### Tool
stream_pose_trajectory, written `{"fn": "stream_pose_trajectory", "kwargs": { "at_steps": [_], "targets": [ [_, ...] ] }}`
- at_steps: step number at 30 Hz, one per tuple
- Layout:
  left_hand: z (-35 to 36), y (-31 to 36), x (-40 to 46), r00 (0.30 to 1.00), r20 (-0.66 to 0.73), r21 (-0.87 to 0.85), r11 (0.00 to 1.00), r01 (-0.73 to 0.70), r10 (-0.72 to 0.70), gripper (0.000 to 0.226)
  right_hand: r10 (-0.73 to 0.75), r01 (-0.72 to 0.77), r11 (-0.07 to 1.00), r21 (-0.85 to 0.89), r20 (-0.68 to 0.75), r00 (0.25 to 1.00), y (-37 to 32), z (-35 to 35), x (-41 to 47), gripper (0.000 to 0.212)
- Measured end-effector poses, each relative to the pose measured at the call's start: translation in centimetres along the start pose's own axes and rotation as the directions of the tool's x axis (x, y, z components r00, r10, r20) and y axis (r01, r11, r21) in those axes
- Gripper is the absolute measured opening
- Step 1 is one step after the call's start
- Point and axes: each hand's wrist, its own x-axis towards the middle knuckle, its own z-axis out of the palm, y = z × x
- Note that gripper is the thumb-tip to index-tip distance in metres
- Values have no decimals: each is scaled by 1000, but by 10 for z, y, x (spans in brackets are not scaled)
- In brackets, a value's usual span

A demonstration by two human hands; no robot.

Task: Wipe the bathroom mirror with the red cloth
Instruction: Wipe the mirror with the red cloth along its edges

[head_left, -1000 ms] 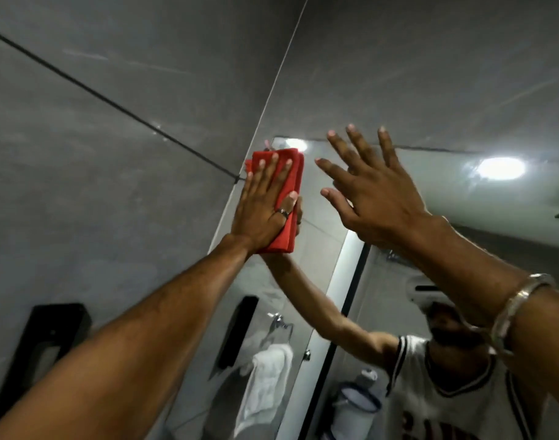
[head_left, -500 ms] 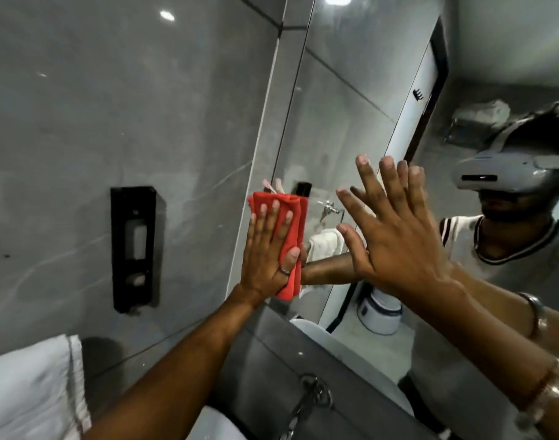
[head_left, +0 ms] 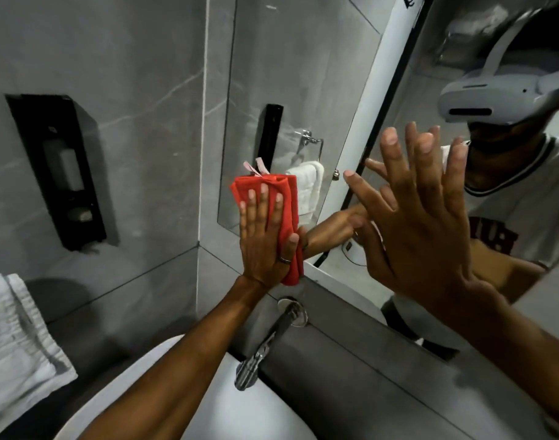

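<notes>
The left hand [head_left: 267, 239] presses the soft, folded red cloth [head_left: 284, 214] flat against the mirror [head_left: 303, 74]'s lower left corner; right hand [head_left: 421, 217] spread, holding nothing.

The left hand [head_left: 265, 239] has slid the red cloth [head_left: 271, 198] down the mirror [head_left: 303, 74] to its bottom left corner.

Single head-worn view, wide-angle. Faces forward and down at the mirror [head_left: 303, 90], tilted off level, close enough that both raised arms fill the lower frame. Sink [head_left: 256, 414] and tap [head_left: 265, 347] lie below the left hand [head_left: 265, 246]. The mirror reflects the headset [head_left: 500, 93].
</notes>
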Motion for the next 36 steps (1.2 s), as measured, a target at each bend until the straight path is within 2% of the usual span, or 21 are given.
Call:
{"fn": "stream_pose_trajectory", "kwargs": {
  "at_steps": [6,11,13,17,22,25,28,36],
  "targets": [
    [22,79,-24,1000,8,-50,998,29,-29,69,118,-117,993,-29,35,992,32,-34,-48,54],
    [33,151,-45,996,54,-71,995,-71,75,68,208,-188,968,-167,107,972,76,-72,-102,59],
    [35,181,-53,994,68,-73,995,-75,80,67,250,-227,957,-183,111,962,90,-83,-116,61],
    [38,239,-70,974,114,-71,979,-190,197,68,304,-274,939,-209,133,943,112,-104,-135,64],
    [34,260,-58,972,95,-30,977,-211,213,65,309,-277,933,-229,118,944,135,-117,-130,67],
    [29,269,-22,960,119,26,966,-258,254,65,331,-294,926,-239,134,934,147,-119,-106,68],
    [24,289,45,955,125,40,960,-276,269,64,356,-332,917,-220,80,931,169,-128,-62,70],
    [-14,367,255,931,-2,49,930,-364,364,67,381,-378,913,-151,-12,925,234,-170,66,69]
  ]
}}
